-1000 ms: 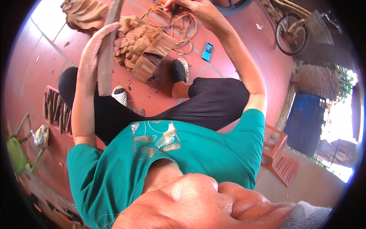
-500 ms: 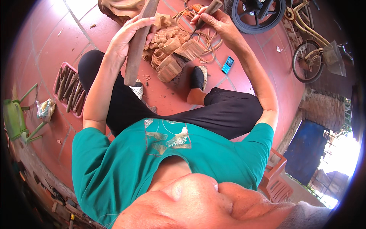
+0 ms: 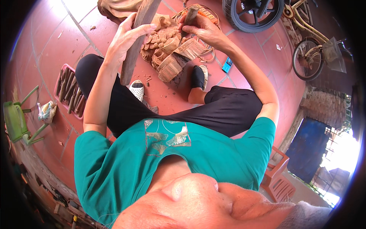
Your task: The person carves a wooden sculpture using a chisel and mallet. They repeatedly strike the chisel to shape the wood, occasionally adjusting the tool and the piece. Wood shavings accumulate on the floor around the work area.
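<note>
My left hand (image 3: 126, 40) is closed around a long, flat wooden mallet bar (image 3: 130, 65), raised at a slant to the left of the carving. In my right hand (image 3: 206, 31) is a chisel (image 3: 191, 16), gripped with its wooden handle pointing up. Its lower end reaches down by the carved wooden block (image 3: 162, 47); I cannot tell whether the tip touches. Rounded, layered shapes cover the block, which lies on the floor between my feet. Wood chips are scattered around it.
A pink basket (image 3: 82, 114) of wooden-handled tools sits at left, near a green chair (image 3: 16, 122). Behind the carving are a larger wood piece (image 3: 122, 8) and an orange power strip (image 3: 207, 15) with cords. A blue phone (image 3: 227, 65), motorbike wheel (image 3: 253, 15) and bicycle (image 3: 308, 59) are right.
My right hand has moved left and slightly down with the chisel, closer over the carving. The mallet bar in my left hand has shifted slightly left.
</note>
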`<state>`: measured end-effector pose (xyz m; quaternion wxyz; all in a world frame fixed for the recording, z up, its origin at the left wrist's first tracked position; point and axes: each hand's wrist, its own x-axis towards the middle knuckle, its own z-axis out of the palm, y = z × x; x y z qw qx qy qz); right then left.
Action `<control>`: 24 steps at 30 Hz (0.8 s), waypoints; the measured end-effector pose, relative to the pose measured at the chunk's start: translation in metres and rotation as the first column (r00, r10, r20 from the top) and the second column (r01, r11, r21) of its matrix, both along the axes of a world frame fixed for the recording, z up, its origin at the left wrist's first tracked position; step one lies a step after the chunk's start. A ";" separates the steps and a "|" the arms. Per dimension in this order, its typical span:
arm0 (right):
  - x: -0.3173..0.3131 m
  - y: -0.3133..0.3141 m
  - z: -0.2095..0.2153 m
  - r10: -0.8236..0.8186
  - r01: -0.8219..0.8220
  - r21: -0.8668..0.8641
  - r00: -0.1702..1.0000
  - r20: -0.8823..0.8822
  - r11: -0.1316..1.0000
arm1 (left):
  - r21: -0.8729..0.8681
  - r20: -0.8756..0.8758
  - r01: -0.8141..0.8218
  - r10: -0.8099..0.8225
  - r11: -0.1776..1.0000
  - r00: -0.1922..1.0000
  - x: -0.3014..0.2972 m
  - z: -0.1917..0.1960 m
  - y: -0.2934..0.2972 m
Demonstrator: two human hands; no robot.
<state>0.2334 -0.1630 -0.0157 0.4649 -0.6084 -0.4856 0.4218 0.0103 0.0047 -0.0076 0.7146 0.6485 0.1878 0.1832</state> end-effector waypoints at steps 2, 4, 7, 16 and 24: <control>0.000 0.002 -0.003 0.010 -0.010 -0.012 1.000 0.008 1.000 | 0.017 0.000 -0.001 0.001 1.000 1.000 0.000 0.000 0.000; -0.001 0.004 -0.006 0.019 -0.019 -0.008 1.000 -0.007 1.000 | 0.046 0.010 -0.003 0.002 0.999 1.000 0.001 -0.002 0.000; -0.008 0.004 -0.003 -0.026 0.027 0.022 1.000 -0.012 0.999 | 0.145 -0.005 -0.007 0.008 0.989 1.000 0.001 -0.008 0.002; -0.004 0.007 -0.009 0.119 -0.126 0.029 0.974 0.194 0.992 | 0.284 0.050 -0.025 0.011 0.958 0.999 -0.002 0.005 -0.012; -0.014 0.006 -0.005 0.078 -0.105 0.108 0.970 0.229 0.989 | 0.713 0.006 -0.044 0.056 0.699 0.998 -0.019 0.025 -0.018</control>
